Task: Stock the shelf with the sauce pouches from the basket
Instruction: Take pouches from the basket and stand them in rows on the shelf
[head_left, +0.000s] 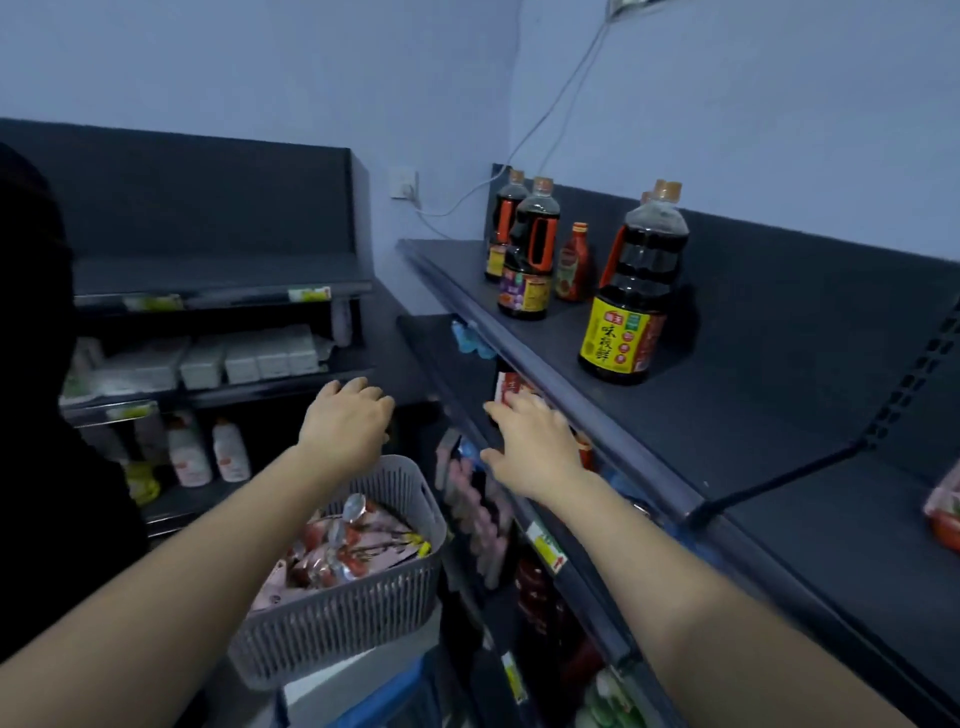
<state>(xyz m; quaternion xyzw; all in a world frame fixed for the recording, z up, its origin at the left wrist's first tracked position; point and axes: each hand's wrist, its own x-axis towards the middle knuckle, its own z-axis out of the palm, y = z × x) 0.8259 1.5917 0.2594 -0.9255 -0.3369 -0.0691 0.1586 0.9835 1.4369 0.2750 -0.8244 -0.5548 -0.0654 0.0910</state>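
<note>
A grey slatted basket (363, 608) sits low in the middle and holds several red and pink sauce pouches (343, 551). My left hand (345, 423) hovers above the basket's far rim with its fingers bent loosely downward; I see nothing in it. My right hand (535, 447) reaches under the top board into the second shelf (545, 525), fingers spread. Its fingertips touch a red and white pouch (508, 387) standing there. More red pouches behind that hand are mostly hidden.
The top shelf (727, 415) carries dark soy sauce bottles (631, 312), a small red sauce bottle (571, 265), a black cable (769, 488) and a red packet (945, 512). Left shelving holds white boxes (244, 358) and white bottles (208, 452). A dark figure (31, 364) fills the left edge.
</note>
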